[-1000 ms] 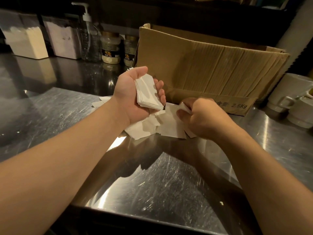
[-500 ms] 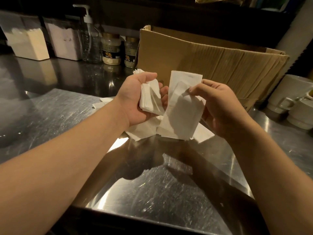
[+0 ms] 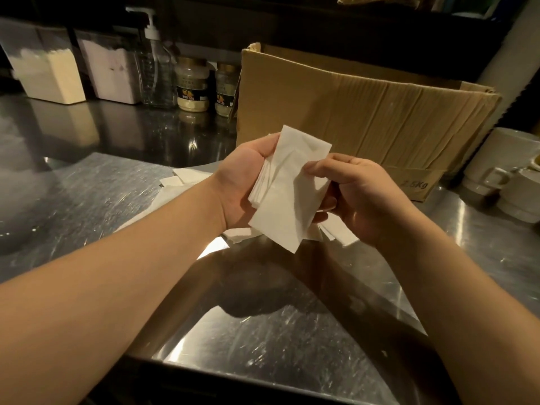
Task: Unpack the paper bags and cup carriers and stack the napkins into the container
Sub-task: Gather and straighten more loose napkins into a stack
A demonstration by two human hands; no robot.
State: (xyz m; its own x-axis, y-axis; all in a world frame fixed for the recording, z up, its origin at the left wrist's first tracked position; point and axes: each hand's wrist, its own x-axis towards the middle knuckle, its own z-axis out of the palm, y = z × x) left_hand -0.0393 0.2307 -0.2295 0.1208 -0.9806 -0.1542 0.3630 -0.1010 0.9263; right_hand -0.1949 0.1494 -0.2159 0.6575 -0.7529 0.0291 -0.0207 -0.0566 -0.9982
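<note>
Frame centre: left hand gripping napkin stack; right hand pinching top napkin. Box behind; mugs right edge; jars, dispenser upper left.

napkin stack white, in left hand | top napkin tilted | loose napkins on counter

Cardboard box: its lower right front corner is showing dark print reading "2.5Kg"; any characters to the left are sitting behind the person's hand. Two jars beside the box are carrying dark labels with yellow marks, lettering too small to read.
</note>
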